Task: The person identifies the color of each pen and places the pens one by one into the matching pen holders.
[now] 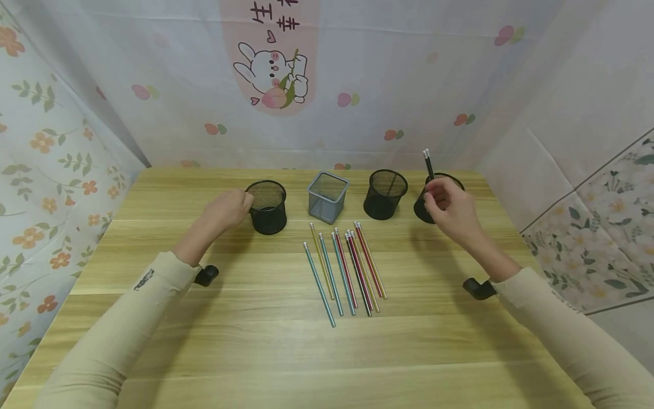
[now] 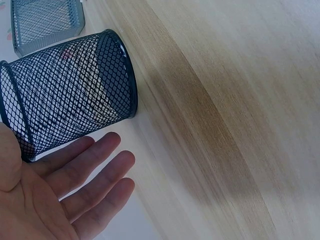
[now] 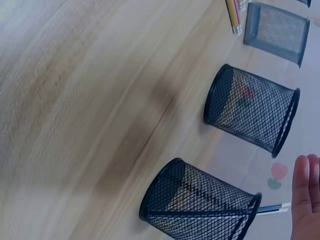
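At the left, my left hand (image 1: 227, 211) holds the rim of a black round mesh pencil cup (image 1: 269, 218). In the left wrist view its thumb overlaps the rim, and the other fingers (image 2: 97, 197) extend beside the cup wall. Over the far-right black mesh pencil cup (image 3: 200, 205) is my right hand (image 1: 452, 210), its fingers (image 3: 301, 187) straight in the right wrist view. Black pencils (image 1: 428, 165) with white eraser ends lean inside that cup. Their tops stick out close to the right hand, which partly hides the cup in the head view.
Between those cups stand a grey square mesh holder (image 1: 327, 204) and another black round mesh cup (image 1: 384, 204). Several coloured pencils (image 1: 321, 284) lie side by side on the wooden table (image 1: 255, 352). A printed cloth (image 1: 179, 85) hangs behind the table.
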Motion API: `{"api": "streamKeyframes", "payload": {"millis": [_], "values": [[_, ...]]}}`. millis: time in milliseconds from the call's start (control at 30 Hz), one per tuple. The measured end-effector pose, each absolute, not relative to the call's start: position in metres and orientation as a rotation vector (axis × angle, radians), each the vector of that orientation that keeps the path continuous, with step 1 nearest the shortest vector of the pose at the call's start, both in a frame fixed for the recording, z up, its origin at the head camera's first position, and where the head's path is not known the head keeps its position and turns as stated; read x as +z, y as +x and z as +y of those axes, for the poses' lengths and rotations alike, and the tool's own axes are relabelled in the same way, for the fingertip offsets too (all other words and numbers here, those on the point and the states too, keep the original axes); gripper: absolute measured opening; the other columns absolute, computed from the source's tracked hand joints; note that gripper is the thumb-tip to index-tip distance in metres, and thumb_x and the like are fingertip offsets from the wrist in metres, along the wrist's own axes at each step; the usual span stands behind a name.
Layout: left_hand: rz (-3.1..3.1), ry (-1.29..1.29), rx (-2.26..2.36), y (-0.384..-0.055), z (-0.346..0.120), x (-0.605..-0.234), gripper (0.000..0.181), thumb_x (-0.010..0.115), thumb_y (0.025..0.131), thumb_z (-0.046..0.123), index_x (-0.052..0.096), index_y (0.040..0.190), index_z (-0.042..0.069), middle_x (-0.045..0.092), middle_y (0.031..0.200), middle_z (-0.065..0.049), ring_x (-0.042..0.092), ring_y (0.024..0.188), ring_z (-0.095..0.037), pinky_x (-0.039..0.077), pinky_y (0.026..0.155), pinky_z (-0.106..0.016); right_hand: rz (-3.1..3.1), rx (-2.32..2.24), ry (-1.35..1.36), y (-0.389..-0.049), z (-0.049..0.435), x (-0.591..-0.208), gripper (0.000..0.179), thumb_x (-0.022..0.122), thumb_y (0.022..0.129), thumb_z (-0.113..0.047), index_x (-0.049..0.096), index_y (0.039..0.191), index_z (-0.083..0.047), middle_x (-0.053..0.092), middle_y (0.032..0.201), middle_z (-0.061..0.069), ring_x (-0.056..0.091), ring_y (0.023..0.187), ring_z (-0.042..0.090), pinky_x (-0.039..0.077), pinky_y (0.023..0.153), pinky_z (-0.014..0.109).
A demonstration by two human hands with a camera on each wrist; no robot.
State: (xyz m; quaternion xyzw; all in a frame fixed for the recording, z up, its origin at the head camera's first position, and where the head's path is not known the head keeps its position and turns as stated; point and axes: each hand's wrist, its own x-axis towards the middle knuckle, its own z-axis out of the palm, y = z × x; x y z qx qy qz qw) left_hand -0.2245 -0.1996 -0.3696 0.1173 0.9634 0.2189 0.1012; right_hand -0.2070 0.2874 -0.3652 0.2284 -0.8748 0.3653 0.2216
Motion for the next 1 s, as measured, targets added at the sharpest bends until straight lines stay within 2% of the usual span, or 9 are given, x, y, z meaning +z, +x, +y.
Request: {"api": "streamKeyframes", "payload": {"millis": [333,700,1000], "values": [[2.853,0.320,0.666,-0.225,-0.200,-0.371,0.043,0.023,0.106,0.023,0.042,0.070,0.009,0.038,0.068,-0.006,0.030,0.060,-0.020,0.030,0.059,-0.036,-2.437,1.064,0.656,-0.204,0.280,-0.368,0.013,0.062,0.096,0.004,0.063,0.109,0.005,0.066,0.087,0.012,0.062,0.068,0.011,0.048,0.062,0.014],[2.857,0.349,0.647,-0.226,-0.201,-0.372,0.042,0.024,0.107,0.021,0.042,0.071,0.009,0.037,0.069,-0.006,0.030,0.061,-0.021,0.030,0.060,-0.037,-2.490,1.091,0.699,-0.202,0.273,-0.372,0.005,0.061,0.098,0.002,0.064,0.102,0.001,0.065,0.079,0.005,0.062,0.062,0.015,0.049,0.058,0.019],[2.859,0.344,0.648,-0.226,-0.201,-0.371,0.043,0.024,0.107,0.022,0.043,0.071,0.009,0.039,0.068,-0.006,0.030,0.060,-0.020,0.030,0.059,-0.037,-2.526,1.113,0.704,-0.201,0.267,-0.376,0.005,0.061,0.098,0.000,0.064,0.102,0.002,0.066,0.081,0.008,0.062,0.063,0.018,0.048,0.057,0.019]]}}
